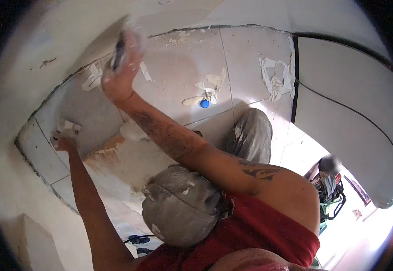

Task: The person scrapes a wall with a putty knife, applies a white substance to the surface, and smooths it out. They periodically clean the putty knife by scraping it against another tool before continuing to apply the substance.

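My right hand [126,63] is raised at the upper left, near the pale wall [70,49]. Its fingers are closed around a dark, narrow object [119,50], blurred by motion and too unclear to name. Lower at the left, my left hand [64,140] is closed, low over the tiled floor [169,67]. A crumpled pale piece [73,126] shows at its fingers, but its exact nature is unclear. Torn pale scraps [93,77] lie below the wall edge, near my right hand.
A blue cap [205,104] lies beside torn scraps [211,92]. More torn paper [276,77] is near a large pale panel [341,90] with a dark cable. My dusty grey knees [178,203] are below. Bags and a green frame [325,210] stand at the right.
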Available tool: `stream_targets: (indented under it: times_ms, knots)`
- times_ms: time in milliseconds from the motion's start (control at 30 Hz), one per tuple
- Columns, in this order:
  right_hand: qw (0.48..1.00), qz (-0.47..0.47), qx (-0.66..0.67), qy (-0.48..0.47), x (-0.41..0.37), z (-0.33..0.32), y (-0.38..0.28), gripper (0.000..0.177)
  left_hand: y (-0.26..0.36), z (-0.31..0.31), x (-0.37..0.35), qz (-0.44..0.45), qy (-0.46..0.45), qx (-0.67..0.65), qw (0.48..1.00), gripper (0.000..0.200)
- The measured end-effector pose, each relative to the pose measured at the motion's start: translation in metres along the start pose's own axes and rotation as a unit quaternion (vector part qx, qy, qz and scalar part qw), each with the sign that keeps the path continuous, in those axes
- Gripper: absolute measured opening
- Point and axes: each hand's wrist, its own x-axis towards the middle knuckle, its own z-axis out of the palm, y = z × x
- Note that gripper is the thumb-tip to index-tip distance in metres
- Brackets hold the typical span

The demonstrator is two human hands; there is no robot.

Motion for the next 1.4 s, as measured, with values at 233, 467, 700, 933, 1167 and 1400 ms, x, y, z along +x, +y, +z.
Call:
stream_targets:
  times_ms: [233, 467, 700, 933, 1167, 1400]
  knots:
    - [0.878, 0.064, 0.303, -0.365, -0.038, -0.054, -0.035, 0.056, 0.005, 0.015, -0.01, 0.014, 0.024, 0.024, 0.999, 0.034]
    - [0.764, 0.412, 0.42, -0.265, 0.011, -0.168, 0.043, 0.05, 0.032, -0.024, -0.012, -0.056, 0.017, -0.358, 0.932, 0.031]
    - [0.797, 0.288, 0.457, -0.269, 0.042, -0.155, -0.009, 0.052, 0.189, -0.261, -0.019, -0.104, 0.062, -0.59, 0.798, 0.024]
    - [0.882, 0.061, 0.27, -0.382, 0.041, -0.163, -0.026, 0.063, 0.229, -0.373, -0.01, -0.224, 0.006, -0.795, 0.564, 0.013]
    - [0.877, -0.137, 0.114, -0.447, 0.039, -0.18, -0.043, 0.067, 0.209, -0.429, -0.036, -0.286, -0.213, -0.928, 0.106, 0.017]
    - [0.802, -0.233, -0.1, -0.542, 0.058, -0.201, -0.002, 0.067, 0.225, -0.419, -0.049, -0.168, -0.217, -0.927, 0.256, 0.017]
